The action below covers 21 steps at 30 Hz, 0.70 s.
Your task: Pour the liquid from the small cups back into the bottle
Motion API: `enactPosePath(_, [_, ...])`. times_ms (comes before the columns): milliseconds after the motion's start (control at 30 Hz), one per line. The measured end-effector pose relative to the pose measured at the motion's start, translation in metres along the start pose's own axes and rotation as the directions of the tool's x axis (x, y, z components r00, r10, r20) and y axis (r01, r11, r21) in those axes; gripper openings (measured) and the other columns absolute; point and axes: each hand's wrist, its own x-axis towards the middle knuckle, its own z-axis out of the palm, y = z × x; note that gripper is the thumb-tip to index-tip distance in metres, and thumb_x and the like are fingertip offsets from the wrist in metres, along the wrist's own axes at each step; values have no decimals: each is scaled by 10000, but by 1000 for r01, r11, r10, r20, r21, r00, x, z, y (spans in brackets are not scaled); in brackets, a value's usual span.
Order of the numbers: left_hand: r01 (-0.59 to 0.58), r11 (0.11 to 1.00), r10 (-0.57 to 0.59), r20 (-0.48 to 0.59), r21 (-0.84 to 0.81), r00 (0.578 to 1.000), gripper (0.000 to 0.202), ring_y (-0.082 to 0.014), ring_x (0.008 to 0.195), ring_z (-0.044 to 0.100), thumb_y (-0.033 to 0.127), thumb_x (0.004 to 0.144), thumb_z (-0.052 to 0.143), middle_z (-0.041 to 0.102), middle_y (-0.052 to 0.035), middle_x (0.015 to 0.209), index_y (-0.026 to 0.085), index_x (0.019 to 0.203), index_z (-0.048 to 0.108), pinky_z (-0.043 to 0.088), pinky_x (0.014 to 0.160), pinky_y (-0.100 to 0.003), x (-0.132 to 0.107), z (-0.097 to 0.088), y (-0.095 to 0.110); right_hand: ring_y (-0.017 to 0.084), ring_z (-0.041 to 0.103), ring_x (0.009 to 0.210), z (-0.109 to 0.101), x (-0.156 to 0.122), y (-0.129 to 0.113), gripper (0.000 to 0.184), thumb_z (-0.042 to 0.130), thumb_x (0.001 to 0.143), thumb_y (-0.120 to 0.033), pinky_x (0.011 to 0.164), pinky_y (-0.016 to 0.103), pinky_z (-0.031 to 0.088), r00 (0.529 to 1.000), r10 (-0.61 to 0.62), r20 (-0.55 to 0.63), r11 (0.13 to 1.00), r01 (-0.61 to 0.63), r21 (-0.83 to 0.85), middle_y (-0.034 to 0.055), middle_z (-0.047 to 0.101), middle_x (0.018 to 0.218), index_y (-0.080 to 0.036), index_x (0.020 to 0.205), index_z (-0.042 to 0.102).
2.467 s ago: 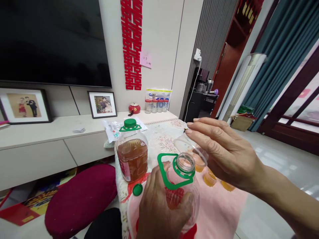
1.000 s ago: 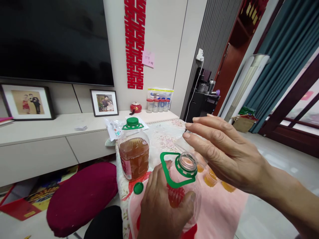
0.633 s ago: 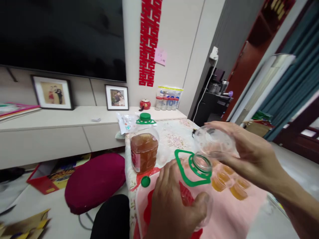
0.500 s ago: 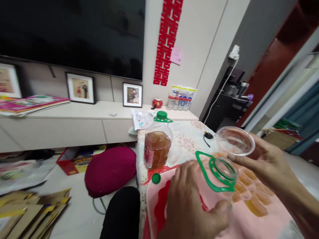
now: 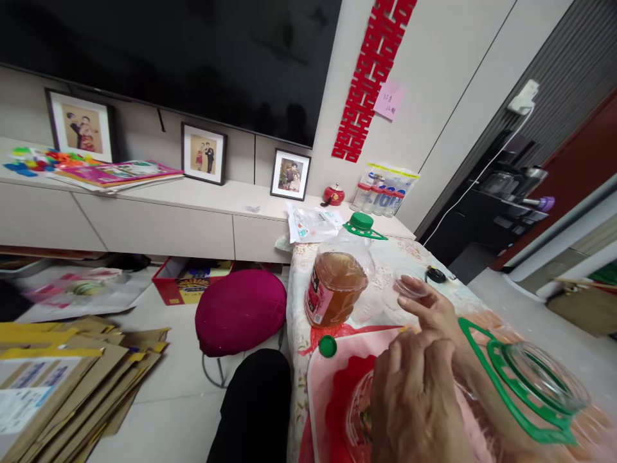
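My left hand is wrapped round a clear plastic bottle that lies tilted low at the bottom of the view. Its open mouth with the green neck ring and handle points right. My right hand reaches across above the left one, fingertips pinched on the near rim of a small clear plastic cup. The cup is low over the table, beside a capped bottle of amber liquid. A loose green cap lies in front of that bottle.
A pink mat covers the floral-clothed table. A black cable lies beyond the cup. A maroon cushion stool, flattened cardboard and a red box are on the floor left. A long TV cabinet stands behind.
The view swung left and down. My right hand carried the clear cup away from the open bottle's mouth and lowered it beside the amber bottle. The open bottle tipped to the right.
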Motion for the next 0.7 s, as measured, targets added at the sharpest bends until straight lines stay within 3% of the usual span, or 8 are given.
enactPosePath(167, [-20,998,19,7,64,1000,575,-350,1279,649,255,791,730,687,-57,1387,322,1347,598,595,1089,-500,1,13,-11,184,773,906,29,-11,35,318,665,1030,-404,757,334,672,974,200,-110,979,-195,55,80,772,1090,-156,1227,681])
enactPosePath(367, [-41,990,38,25,133,999,588,-321,1317,627,77,830,670,668,-34,1416,309,1358,556,592,1093,-502,-1,12,-10,251,670,1177,47,-26,50,382,715,988,-389,996,485,591,872,473,-128,880,-461,113,98,662,1325,-172,1295,647])
enactPosePath(533, [-60,987,57,22,152,998,587,-309,1261,664,94,866,662,679,-37,1390,327,1390,543,630,1031,-493,-1,11,-12,266,646,1227,53,-31,52,391,711,989,-393,1053,520,552,803,587,-101,805,-568,171,99,651,1348,-177,1307,643])
enactPosePath(700, [-104,985,104,8,136,995,555,-369,1308,637,280,889,695,666,-88,1412,311,1421,540,620,1060,-566,-2,19,-22,306,589,1327,51,-29,43,516,724,979,-364,1106,570,512,801,595,-58,796,-578,182,112,592,1446,-211,1443,560])
